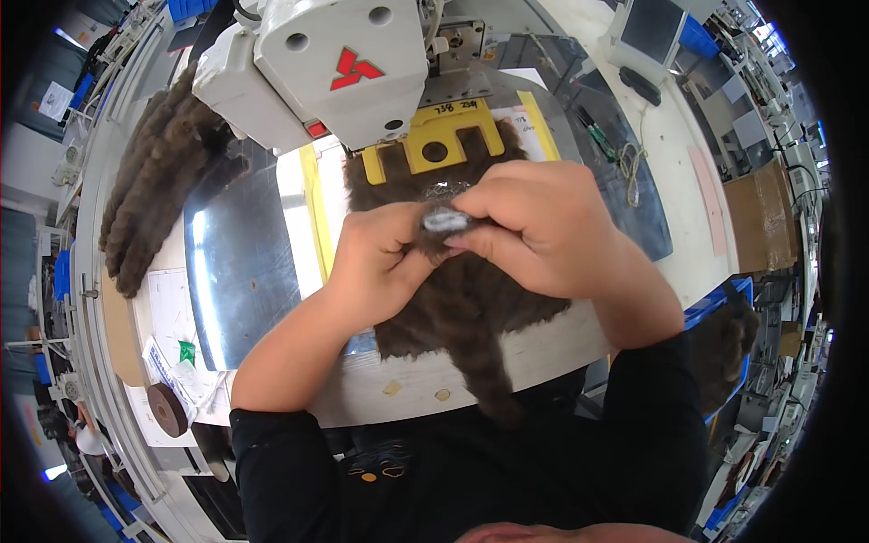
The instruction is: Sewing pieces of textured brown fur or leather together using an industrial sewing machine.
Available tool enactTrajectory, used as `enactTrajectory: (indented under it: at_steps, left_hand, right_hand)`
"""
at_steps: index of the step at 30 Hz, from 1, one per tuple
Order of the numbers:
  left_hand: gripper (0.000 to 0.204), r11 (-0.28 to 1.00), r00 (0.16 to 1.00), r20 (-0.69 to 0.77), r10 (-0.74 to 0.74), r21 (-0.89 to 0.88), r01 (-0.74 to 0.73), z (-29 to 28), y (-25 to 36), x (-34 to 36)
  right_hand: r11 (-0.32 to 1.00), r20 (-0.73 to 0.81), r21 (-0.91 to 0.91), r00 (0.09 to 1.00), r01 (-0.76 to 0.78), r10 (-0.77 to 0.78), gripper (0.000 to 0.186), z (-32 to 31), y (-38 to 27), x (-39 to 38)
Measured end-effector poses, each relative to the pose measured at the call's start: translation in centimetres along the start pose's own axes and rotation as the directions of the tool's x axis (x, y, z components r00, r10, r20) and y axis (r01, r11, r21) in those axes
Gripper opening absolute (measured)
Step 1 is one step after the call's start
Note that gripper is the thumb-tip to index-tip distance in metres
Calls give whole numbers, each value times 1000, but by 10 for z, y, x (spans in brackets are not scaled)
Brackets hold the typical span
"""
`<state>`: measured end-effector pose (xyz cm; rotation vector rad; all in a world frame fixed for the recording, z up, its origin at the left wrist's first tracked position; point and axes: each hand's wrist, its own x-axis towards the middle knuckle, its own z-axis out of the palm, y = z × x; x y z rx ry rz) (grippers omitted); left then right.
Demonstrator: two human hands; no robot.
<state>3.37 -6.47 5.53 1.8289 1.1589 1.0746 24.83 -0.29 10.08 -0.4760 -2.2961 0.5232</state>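
Observation:
Both hands meet above a brown fur piece (409, 328) that lies flat on the white machine table. Between them is the end of a brown fur strip (472, 339), whose pale grey-white end (445, 219) shows at my fingertips. My left hand (373, 261) pinches the strip from the left. My right hand (548, 226) pinches it between thumb and fingers from the right. The strip's other end hangs past the table's front edge. Just beyond my hands, a yellow clamp plate (436, 149) rests on the fur piece, below a white sewing machine head (353, 77).
A bundle of brown furs (161, 176) lies at the left. Nearer are a brown tape roll (167, 410) and papers (172, 303). Green-handled snips (595, 134), string (632, 170) and a small screen unit (647, 36) are at the right, with a blue crate (744, 366) holding fur beside the table.

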Motion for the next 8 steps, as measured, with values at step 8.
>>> enactTrajectory:
  at_steps: [8]
  left_hand:
    - [88, 944, 951, -64, -301, -161, 288, 30, -30, 1]
  right_hand:
    - [763, 125, 214, 792, -610, 598, 15, 9, 54, 13]
